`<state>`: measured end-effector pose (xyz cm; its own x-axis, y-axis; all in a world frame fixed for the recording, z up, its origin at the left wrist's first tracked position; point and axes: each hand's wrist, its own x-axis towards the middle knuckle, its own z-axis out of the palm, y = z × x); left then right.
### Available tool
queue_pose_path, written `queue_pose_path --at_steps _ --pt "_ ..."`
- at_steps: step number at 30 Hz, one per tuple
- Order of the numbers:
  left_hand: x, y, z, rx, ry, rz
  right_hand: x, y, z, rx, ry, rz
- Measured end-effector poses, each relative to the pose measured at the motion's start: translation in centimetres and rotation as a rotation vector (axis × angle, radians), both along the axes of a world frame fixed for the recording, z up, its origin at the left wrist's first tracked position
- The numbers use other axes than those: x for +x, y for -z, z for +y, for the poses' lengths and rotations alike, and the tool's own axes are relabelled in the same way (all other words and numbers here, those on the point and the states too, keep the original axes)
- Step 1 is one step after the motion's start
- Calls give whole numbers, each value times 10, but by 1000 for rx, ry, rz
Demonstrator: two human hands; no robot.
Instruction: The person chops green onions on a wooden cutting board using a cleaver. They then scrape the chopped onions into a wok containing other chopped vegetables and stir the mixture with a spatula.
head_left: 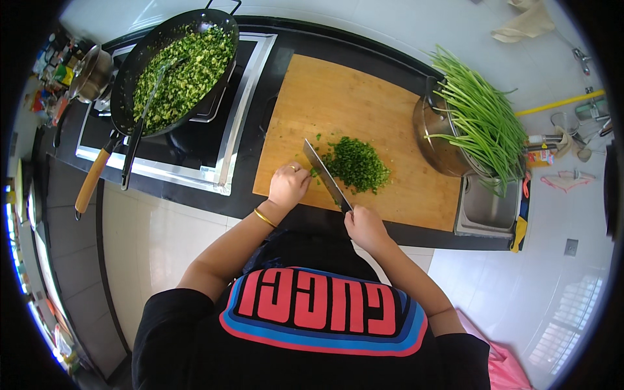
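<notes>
My right hand grips the handle of a kitchen knife. The blade points away and to the left, its edge down by the wooden cutting board. Just left of the blade, my left hand rests at the board's near edge with curled fingers; what they hold, if anything, is hidden. A ring and a gold bangle show on that arm. To the right of the knife lies a heap of finely chopped greens, with a few loose bits scattered around it.
At the left, a wok of chopped greens, with a spatula in it, stands on the stove. A saucepan is beside it. Long green stalks lie across a steel pot at the board's right, near a small sink.
</notes>
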<state>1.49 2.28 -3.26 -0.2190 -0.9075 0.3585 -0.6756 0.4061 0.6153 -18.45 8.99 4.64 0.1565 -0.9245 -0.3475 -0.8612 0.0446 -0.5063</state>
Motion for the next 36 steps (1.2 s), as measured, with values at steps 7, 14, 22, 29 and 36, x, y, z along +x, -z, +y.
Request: queue_pose_path --at_steps 7,14,22,29,36 --pt "2 -4 -3 -34 117 -142 27 12 -20 1 82 48" --pt "6 3 -7 -103 136 -7 4 -7 -16 -14 -5 -15" --pt "4 2 -6 -25 77 30 12 5 -8 42 -10 60" --pt "4 2 -8 -70 67 70 20 15 -28 -139 104 -82" --pt "5 4 -1 -35 -7 60 2 2 -9 -28 -71 12"
